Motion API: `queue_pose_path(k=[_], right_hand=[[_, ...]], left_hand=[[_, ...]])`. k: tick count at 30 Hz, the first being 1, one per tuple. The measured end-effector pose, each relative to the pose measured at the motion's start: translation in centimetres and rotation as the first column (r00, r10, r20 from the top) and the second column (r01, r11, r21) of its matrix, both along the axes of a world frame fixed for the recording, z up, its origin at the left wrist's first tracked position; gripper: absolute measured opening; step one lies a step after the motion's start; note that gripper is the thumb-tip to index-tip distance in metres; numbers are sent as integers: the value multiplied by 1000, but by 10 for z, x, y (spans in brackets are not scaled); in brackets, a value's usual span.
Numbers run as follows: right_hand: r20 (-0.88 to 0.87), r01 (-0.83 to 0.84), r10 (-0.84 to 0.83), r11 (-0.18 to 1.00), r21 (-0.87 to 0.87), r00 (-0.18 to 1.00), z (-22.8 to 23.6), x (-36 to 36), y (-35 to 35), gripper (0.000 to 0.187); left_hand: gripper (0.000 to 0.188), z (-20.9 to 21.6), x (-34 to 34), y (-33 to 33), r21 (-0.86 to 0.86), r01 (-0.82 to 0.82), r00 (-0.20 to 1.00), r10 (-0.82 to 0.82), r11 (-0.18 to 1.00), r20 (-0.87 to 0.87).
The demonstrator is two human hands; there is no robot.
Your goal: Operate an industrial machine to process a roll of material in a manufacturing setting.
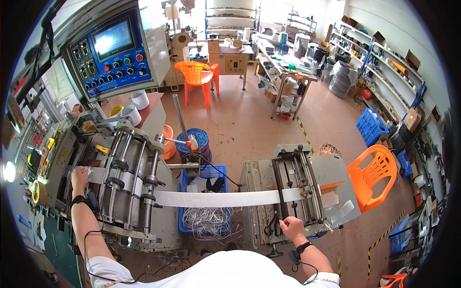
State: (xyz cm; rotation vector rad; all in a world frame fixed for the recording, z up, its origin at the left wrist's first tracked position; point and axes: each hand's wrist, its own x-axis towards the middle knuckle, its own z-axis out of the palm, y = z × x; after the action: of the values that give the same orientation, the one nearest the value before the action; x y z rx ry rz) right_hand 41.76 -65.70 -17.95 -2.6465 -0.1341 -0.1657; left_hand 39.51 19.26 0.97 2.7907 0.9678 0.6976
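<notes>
A long white strip [221, 198] with a finely toothed near edge runs across the gap between a roller machine [129, 168] on the left and a smaller metal stand with guide bars [293, 177] on the right. At the machine's far left side, my left hand [79, 178] is closed at the strip's end, which comes out past the rollers. My right hand [293, 228] is closed at the near edge of the right stand, beside a black looped handle [272, 226]. What its fingers grip is hidden.
A blue control panel [111, 53] hangs at upper left. Under the strip stands a blue crate [181, 221] of white shreds. A metal post [181, 117] rises behind it. Orange chairs [372, 175] stand at right and at the back. Yellow-black tape marks the floor.
</notes>
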Motion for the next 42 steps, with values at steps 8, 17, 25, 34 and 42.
queue_pose_path(k=[8,17,25,34,42], right_hand=[[1,-4,4,1000,-5,1000,1,0,-1,26],[-4,0,0,1000,1,1000,4,-2,2,26],[76,-38,36,999,28,996,-8,2,3,26],[75,-61,57,997,50,996,-7,0,-1,26],[51,-61,58,997,49,997,-8,0,1,26]], left_hand=[[21,10,0,-20,7,36,999,-37,999,32],[21,21,2,-35,-33,22,1000,-21,999,13],[23,7,-5,-7,-60,27,1000,-26,998,14],[32,29,12,-58,-140,-96,995,95,985,-14],[18,51,-3,-68,-239,-205,973,172,949,-153]])
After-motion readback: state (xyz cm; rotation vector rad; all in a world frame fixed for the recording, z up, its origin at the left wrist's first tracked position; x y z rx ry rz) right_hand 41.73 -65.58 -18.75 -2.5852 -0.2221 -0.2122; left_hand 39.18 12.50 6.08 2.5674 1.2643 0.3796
